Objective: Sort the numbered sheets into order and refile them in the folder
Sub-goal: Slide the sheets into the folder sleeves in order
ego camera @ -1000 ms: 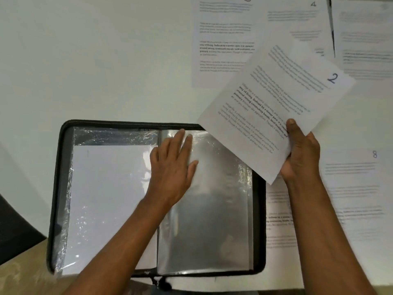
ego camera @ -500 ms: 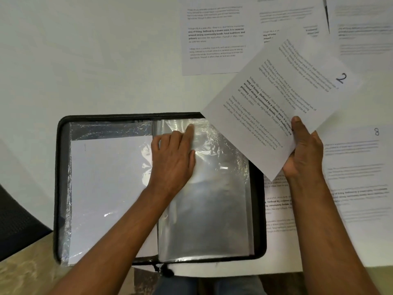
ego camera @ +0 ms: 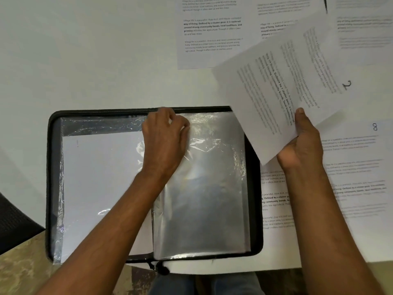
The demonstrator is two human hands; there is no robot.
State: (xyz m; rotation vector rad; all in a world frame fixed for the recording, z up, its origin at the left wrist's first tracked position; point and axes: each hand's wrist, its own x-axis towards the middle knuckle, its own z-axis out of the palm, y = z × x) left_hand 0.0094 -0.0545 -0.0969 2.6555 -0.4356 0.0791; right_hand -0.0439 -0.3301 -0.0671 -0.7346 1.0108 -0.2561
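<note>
— Where's sheet 2 [ego camera: 282, 90]?
— My right hand [ego camera: 302, 143] grips its lower edge, tilted above the folder's [ego camera: 50, 167] right corner.
— And your left hand [ego camera: 164, 137]?
— Fingers curled, pinching the top of the empty clear sleeve [ego camera: 204, 188] on the right-hand page.

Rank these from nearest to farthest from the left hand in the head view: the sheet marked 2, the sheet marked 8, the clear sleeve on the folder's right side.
From the left hand:
1. Clear sleeve, under its fingertips.
2. Sheet marked 2, up right, held by the right hand.
3. Sheet marked 8, far right on the table.
</note>
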